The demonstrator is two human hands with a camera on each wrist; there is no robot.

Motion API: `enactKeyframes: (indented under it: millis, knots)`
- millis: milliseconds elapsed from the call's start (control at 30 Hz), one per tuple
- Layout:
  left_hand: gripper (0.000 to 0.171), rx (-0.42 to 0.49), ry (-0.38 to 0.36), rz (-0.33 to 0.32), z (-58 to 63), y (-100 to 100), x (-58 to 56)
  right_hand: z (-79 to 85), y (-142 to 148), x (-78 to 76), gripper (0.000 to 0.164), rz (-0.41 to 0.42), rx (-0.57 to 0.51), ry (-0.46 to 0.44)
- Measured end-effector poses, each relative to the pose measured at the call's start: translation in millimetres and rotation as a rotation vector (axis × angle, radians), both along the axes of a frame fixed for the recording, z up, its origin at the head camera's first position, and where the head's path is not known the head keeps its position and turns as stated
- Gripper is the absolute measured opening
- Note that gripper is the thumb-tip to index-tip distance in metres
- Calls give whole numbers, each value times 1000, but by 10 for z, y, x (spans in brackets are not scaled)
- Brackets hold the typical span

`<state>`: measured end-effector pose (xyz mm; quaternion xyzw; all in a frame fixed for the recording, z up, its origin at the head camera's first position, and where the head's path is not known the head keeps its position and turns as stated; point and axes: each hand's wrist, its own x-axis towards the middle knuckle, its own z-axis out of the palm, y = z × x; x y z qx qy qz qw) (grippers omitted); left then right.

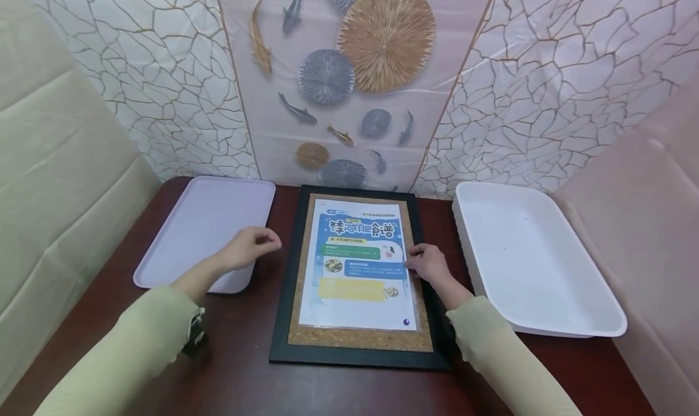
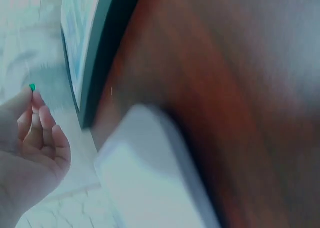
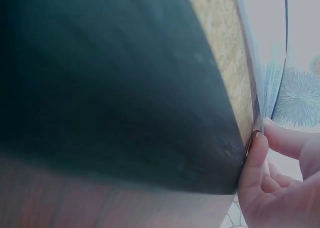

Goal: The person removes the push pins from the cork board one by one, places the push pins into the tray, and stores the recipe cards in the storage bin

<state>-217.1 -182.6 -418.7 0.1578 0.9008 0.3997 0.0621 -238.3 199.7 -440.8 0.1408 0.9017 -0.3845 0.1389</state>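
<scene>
A printed sheet [image 1: 357, 310] with blue, green and yellow blocks lies on a cork board [image 1: 360, 338] that has a black frame [image 1: 355, 356]. My right hand [image 1: 431, 264] is at the sheet's right edge. In the right wrist view, the thumb and index finger of that hand [image 3: 275, 183] pinch the edge of the sheet [image 3: 252, 32]. My left hand [image 1: 248, 248] hovers left of the board, near the lilac tray. A tiny green object [image 2: 32, 86] is pinched between its thumb and index finger; it is too small to tell its kind.
The lilac tray [image 1: 202, 222] stands on the dark red table [image 1: 246, 349] to the left of the board. A deep white tray [image 1: 537, 246] stands to the right. Patterned cloth [image 1: 338, 131] hangs behind, and padded panels [image 1: 60, 179] flank the table.
</scene>
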Motion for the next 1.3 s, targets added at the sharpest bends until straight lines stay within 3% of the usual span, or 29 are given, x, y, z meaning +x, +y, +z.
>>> enactKeyframes:
  millis: [233,400,600,800,1300]
  knots:
    - [22,-74,39,210,46,-350,-290,-4,9,-1,39,1,-1,0]
    - [25,-127,41,303,42,-517,-434,4,9,13,39,8,-8,11]
    - [25,-165,42,376,-20,-575,-554,-2,15,23,37,10,-11,16]
    - [26,-174,16,432,-126,-588,-622,-12,25,12,37,16,-21,28]
    - [24,-200,-61,523,-409,-687,-655,-32,30,7,39,12,-28,30]
